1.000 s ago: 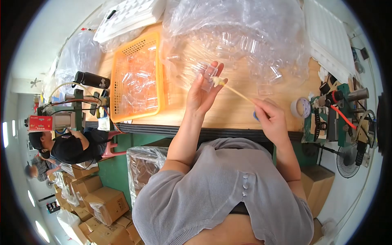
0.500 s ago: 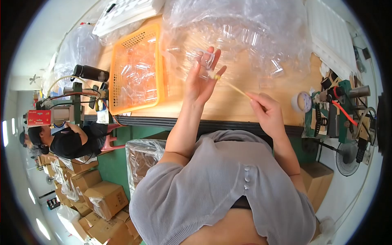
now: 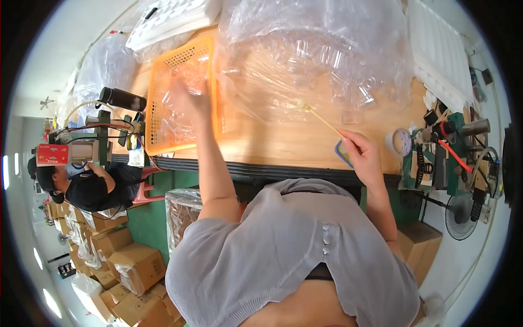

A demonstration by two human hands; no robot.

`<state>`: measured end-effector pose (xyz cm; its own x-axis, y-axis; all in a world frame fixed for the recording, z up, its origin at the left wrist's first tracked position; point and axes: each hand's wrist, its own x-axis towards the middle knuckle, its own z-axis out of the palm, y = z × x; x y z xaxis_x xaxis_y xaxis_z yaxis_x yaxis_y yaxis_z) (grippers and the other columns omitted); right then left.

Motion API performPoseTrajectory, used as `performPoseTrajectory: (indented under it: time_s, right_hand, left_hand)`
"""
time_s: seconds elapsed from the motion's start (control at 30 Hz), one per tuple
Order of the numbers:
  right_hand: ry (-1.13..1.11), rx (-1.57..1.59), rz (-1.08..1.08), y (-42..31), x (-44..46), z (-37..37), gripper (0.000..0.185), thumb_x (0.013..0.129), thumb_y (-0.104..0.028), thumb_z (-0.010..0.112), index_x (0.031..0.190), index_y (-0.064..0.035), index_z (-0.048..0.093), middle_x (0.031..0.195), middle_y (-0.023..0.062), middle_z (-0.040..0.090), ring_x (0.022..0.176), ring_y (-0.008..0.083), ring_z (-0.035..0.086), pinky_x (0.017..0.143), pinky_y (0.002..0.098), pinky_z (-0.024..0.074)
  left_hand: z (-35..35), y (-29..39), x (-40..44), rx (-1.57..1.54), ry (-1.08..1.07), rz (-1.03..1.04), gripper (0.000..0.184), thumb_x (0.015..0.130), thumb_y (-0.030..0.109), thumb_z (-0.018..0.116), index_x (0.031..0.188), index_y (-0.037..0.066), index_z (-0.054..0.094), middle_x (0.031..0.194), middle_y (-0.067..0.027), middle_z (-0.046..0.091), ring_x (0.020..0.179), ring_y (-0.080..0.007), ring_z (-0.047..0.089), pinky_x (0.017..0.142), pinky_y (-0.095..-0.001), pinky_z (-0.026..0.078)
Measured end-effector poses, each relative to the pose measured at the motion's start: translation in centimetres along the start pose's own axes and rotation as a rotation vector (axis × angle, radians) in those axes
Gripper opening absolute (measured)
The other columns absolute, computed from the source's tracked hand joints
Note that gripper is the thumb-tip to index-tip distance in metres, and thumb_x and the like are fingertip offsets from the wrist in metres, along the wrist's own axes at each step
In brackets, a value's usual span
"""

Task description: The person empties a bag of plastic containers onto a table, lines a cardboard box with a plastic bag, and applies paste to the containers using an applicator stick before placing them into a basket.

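Left hand (image 3: 190,101) is a blur over the yellow basket (image 3: 153,103), upper left in the head view; from here I can't tell whether it grips anything. Clear plastic pieces (image 3: 171,128) lie in the basket, below and around that hand. At centre right, the right hand (image 3: 364,155) pinches one end of a thin stick (image 3: 324,120), its pale tip pointing up-left above the worktop (image 3: 261,150). I'd judge the step in hand is handling pieces at the basket; the next move calls for light fingers there and a steady stick.
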<state>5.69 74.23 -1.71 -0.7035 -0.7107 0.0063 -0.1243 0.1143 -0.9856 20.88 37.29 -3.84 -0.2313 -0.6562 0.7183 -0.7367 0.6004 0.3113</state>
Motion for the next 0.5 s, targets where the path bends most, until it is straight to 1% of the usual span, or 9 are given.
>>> performPoseTrajectory:
  time_s: [0.03,0.07,0.1,0.13,0.2,0.3,0.4,0.5]
  right_hand:
    - [0.005,0.011,0.012,-0.2,0.0,-0.2,0.020,0.089,-0.005,0.057,0.107,0.0001,0.064,0.078,0.0000,0.057,0.069,0.0061,0.049,0.061,0.0204,0.0389]
    - [0.019,0.004,0.012,-0.1,0.0,-0.3,0.020,0.089,-0.005,0.057,0.108,0.0003,0.064,0.080,0.0006,0.058,0.070,0.0064,0.050,0.062,0.0203,0.0397]
    - [0.032,-0.005,0.012,0.1,-0.1,-0.5,0.020,0.089,-0.005,0.057,0.108,0.0005,0.064,0.082,0.0012,0.059,0.071,0.0066,0.051,0.063,0.0202,0.0404]
    - [0.044,-0.015,0.012,0.2,-0.2,-0.7,0.021,0.089,-0.005,0.056,0.108,0.0007,0.064,0.084,0.0017,0.060,0.072,0.0069,0.052,0.064,0.0202,0.0412]
    - [0.050,-0.061,0.032,0.5,-0.6,-1.5,0.021,0.090,-0.005,0.056,0.109,0.0009,0.063,0.087,0.0033,0.062,0.076,0.0082,0.054,0.068,0.0208,0.0426]
    - [0.096,-0.100,0.028,0.2,-1.5,-2.5,0.023,0.090,-0.006,0.056,0.110,0.0033,0.062,0.092,0.0035,0.064,0.082,0.0073,0.055,0.073,0.0208,0.0438]
    - [0.163,-0.083,0.052,0.0,-2.4,-3.1,0.024,0.090,-0.006,0.057,0.111,0.0054,0.062,0.095,0.0043,0.065,0.084,0.0074,0.056,0.075,0.0213,0.0446]
    - [0.202,-0.085,0.087,0.1,-3.1,-3.7,0.024,0.090,-0.006,0.057,0.111,0.0055,0.061,0.096,0.0047,0.065,0.085,0.0077,0.056,0.076,0.0216,0.0447]
  left_hand:
    - [1.4,1.6,-0.6,-0.176,-0.091,0.118,0.054,0.073,0.016,0.075,0.119,0.002,0.052,0.117,-0.0193,0.055,0.108,-0.0342,0.053,0.092,-0.0403,0.042]
    - [4.2,2.7,-2.1,-0.455,-0.236,0.127,0.041,0.077,0.010,0.067,0.116,0.005,0.055,0.111,-0.0196,0.058,0.106,-0.0339,0.054,0.091,-0.0399,0.043]
    - [5.3,5.0,-2.7,-0.436,-0.493,0.173,0.031,0.080,0.003,0.057,0.111,0.005,0.059,0.105,-0.0183,0.061,0.102,-0.0350,0.056,0.088,-0.0402,0.045]
    - [3.4,9.2,-2.7,-0.315,-0.751,0.097,0.031,0.078,-0.002,0.049,0.105,0.006,0.061,0.110,-0.0202,0.058,0.098,-0.0351,0.056,0.083,-0.0441,0.046]
    - [11.8,8.6,-6.8,-0.625,-0.555,0.429,0.030,0.075,-0.002,0.051,0.100,0.008,0.063,0.105,-0.0150,0.059,0.096,-0.0322,0.056,0.081,-0.0436,0.047]
    - [11.8,11.2,-8.3,-0.511,-0.587,0.636,0.027,0.072,0.000,0.055,0.097,0.009,0.064,0.100,-0.0096,0.058,0.093,-0.0290,0.055,0.079,-0.0404,0.049]
    - [12.2,11.6,-8.5,-0.521,-0.619,0.552,0.022,0.074,0.005,0.061,0.095,0.008,0.066,0.097,-0.0086,0.055,0.092,-0.0289,0.054,0.076,-0.0366,0.050]
    - [13.3,11.2,-8.3,-0.674,-0.539,0.410,0.015,0.078,0.009,0.064,0.093,0.006,0.067,0.101,-0.0099,0.056,0.089,-0.0256,0.056,0.071,-0.0337,0.051]
